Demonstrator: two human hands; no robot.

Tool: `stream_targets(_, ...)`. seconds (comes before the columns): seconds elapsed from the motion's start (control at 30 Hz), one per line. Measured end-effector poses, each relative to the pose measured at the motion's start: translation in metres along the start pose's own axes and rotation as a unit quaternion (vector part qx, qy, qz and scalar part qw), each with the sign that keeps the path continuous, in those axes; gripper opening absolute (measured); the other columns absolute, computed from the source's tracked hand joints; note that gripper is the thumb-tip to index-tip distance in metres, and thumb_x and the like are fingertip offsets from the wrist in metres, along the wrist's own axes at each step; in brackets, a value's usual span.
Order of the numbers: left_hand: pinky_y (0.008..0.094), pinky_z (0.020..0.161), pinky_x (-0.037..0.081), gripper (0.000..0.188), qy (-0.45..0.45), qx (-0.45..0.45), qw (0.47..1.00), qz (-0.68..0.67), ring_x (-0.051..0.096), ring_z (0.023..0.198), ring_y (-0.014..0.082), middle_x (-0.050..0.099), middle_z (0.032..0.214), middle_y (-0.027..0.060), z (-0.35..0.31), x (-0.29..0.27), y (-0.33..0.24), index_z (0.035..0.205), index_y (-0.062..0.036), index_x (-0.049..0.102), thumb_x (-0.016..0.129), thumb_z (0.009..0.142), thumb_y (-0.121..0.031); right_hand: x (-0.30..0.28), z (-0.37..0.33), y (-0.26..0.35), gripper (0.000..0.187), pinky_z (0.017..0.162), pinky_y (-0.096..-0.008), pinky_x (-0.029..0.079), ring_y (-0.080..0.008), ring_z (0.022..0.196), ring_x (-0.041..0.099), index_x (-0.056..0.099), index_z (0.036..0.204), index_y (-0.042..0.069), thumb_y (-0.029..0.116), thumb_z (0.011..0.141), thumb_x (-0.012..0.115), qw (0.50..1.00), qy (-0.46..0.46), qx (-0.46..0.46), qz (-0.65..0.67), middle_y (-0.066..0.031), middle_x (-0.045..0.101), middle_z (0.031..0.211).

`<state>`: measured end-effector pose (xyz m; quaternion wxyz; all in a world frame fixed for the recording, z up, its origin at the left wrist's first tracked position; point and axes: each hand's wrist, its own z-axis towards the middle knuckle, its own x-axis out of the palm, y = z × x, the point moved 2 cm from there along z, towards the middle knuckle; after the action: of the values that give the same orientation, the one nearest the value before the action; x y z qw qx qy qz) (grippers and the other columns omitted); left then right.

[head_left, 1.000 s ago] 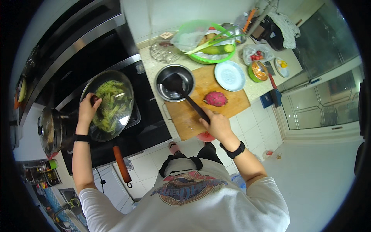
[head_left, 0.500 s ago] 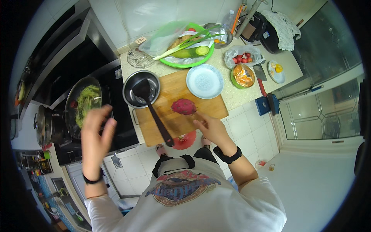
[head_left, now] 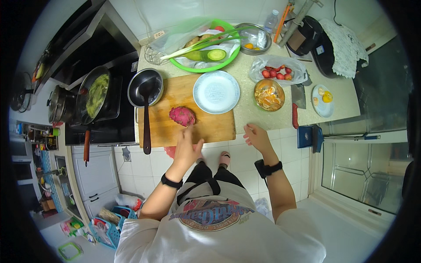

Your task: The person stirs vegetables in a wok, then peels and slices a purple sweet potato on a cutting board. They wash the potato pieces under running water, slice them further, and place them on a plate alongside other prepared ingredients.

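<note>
tee (head_left: 210, 246) wht, short slvs (head_left: 294, 225) | print (head_left: 214, 215) red/blue, tee front | wristbands (head_left: 171, 181) blk | pants (head_left: 201, 175) blk, beyond tee | slippers (head_left: 224, 158) pink

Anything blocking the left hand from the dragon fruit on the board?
Nothing visible. The left hand is right at the near side of the dragon fruit; whether they touch, I can't tell. The dark spatula crosses the cutting board farther left, clear of that path.
</note>
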<state>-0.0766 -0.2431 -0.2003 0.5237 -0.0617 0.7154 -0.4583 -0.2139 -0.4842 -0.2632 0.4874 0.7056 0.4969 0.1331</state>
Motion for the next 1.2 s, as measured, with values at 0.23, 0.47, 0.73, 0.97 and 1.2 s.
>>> stream_targets(0.23, 0.0493, 0.103, 0.034, 0.103, -0.185, -0.104, 0.971, 0.109, 0.029, 0.126, 0.0521, 0.019, 0.141, 0.0357, 0.041, 0.025, 0.040, 0.149, -0.0137, 0.017, 0.082, 0.071, -0.029, 0.049, 0.068, 0.026, 0.045, 0.048, -0.0267, 0.049, -0.0146, 0.052, 0.060, 0.058, 0.115, -0.004, 0.035, 0.091, 0.061, 0.998, 0.015, 0.026, 0.056, -0.0118, 0.067, 0.074)
stream_targets(0.47, 0.0487, 0.107, 0.032, 0.078, -0.157, -0.098, 0.981, 0.062, 0.029, 0.128, 0.0494, 0.020, 0.142, 0.0308, 0.065, 0.029, 0.047, 0.133, -0.0185, 0.043, 0.081, 0.065, -0.014, -0.014, 0.039, -0.009, 0.022, 0.059, -0.0349, 0.052, -0.0226, 0.061, 0.066, 0.067, 0.094, 0.004, 0.023, 0.084, 0.065, 0.966, -0.228, -0.093, -0.083, -0.0119, 0.068, 0.071)
stream_targets(0.73, 0.0449, 0.111, 0.031, 0.090, -0.104, 0.002, 0.994, -0.045, 0.029, 0.134, 0.0456, 0.023, 0.146, 0.0258, 0.053, 0.010, 0.065, 0.141, -0.0161, 0.034, 0.070, 0.062, 0.006, -0.147, 0.034, -0.056, 0.055, 0.092, -0.0457, 0.043, -0.0396, 0.106, 0.054, 0.053, 0.123, -0.001, 0.014, 0.073, 0.070, 0.811, -0.468, -0.035, -0.349, -0.0237, 0.057, 0.113)
stream_targets(0.97, 0.0428, 0.103, 0.036, 0.097, -0.205, -0.191, 0.960, -0.013, 0.042, 0.118, 0.0416, 0.039, 0.129, 0.0277, 0.047, 0.021, 0.067, 0.138, 0.0036, 0.025, 0.086, 0.065, -0.018, -0.172, 0.090, -0.076, 0.045, 0.089, -0.0469, 0.047, -0.0429, 0.101, 0.057, 0.052, 0.115, -0.002, 0.019, 0.077, 0.065, 0.839, -0.337, 0.041, -0.426, -0.0275, 0.056, 0.112)
stream_targets(1.2, 0.0392, 0.097, 0.043, 0.075, -0.219, -0.121, 0.968, -0.024, 0.050, 0.113, 0.0360, 0.051, 0.120, 0.0209, 0.043, 0.019, 0.082, 0.126, -0.0030, 0.047, 0.084, 0.061, -0.004, -0.184, 0.093, -0.069, 0.052, 0.083, -0.0482, 0.050, -0.0442, 0.095, 0.062, 0.048, 0.111, -0.006, 0.024, 0.073, 0.066, 0.877, -0.270, 0.060, -0.393, -0.0292, 0.063, 0.102)
